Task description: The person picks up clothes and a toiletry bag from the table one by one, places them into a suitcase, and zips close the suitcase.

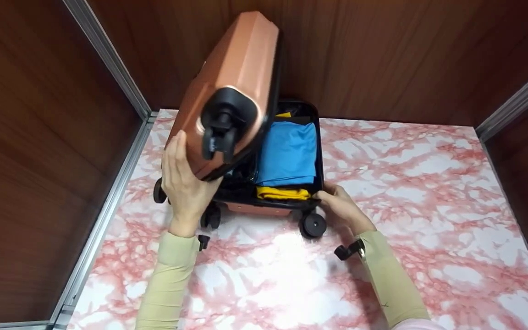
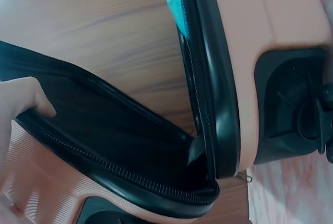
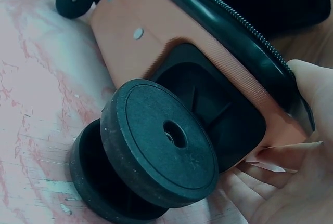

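Observation:
A copper-coloured suitcase stands partly open in the head view. Its lid (image 1: 250,50) is tilted up on the left, and its base (image 1: 257,210) lies on the floor. My left hand (image 1: 184,183) grips the lid's near edge; in the left wrist view the thumb (image 2: 26,96) hooks over the zipped rim (image 2: 104,164). At the base's near right corner, my right hand (image 1: 344,208) holds on, thumb on the rim and fingers against the shell beside a black wheel (image 3: 161,141). Folded blue cloth (image 1: 288,153) and folded yellow cloth (image 1: 282,193) lie inside. The lid hides the base's left part.
Red-and-white marbled flooring (image 1: 406,192) spreads around the suitcase. A brown wood panel (image 1: 383,55) rises right behind it, and another wood panel (image 1: 39,160) with a metal frame (image 1: 122,183) stands at the left. Black wheels stick out from the suitcase's near side.

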A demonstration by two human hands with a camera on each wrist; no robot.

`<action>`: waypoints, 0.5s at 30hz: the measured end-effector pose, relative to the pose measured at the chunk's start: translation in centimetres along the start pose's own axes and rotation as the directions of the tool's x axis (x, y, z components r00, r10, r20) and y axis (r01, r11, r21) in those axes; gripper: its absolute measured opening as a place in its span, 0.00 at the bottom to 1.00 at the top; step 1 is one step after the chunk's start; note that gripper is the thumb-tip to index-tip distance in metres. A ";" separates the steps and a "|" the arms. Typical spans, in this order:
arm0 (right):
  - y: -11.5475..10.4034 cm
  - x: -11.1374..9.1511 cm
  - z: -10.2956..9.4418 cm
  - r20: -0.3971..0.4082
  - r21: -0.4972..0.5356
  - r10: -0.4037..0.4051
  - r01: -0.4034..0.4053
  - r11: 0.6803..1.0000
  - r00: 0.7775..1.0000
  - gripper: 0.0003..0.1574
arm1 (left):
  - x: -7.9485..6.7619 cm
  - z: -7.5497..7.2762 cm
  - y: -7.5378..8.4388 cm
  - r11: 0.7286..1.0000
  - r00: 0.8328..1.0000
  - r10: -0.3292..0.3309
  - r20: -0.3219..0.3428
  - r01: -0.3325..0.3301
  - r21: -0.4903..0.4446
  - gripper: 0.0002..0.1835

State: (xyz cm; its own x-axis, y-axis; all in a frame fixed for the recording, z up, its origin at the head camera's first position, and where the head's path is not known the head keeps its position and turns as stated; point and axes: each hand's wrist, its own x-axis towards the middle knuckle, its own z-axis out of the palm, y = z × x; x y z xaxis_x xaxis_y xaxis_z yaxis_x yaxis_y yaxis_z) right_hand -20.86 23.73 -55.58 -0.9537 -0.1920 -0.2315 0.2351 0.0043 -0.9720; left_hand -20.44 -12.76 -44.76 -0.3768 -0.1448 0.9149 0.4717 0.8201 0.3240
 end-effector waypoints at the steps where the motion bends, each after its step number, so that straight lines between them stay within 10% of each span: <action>1: 0.1 0.0 0.0 0.003 0.003 -0.007 0.007 1.000 1.000 0.31 | -0.1 0.1 0.1 1.000 1.000 0.015 0.003 -0.015 -0.002 0.50; 15: 0.1 0.0 0.0 -0.012 -0.033 -0.022 0.022 0.999 1.000 0.31 | -1.3 1.5 1.6 0.985 0.973 0.162 0.166 -0.170 0.031 0.46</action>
State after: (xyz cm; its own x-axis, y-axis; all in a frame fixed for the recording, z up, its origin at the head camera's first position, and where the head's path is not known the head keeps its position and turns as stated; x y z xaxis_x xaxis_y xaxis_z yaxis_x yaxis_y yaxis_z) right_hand -20.82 23.73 -55.66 -0.9607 -0.1806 -0.2106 0.2081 0.0327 -0.9776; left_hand -20.40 -10.37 -45.82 -0.4219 0.0839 0.9027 0.5039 0.8494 0.1566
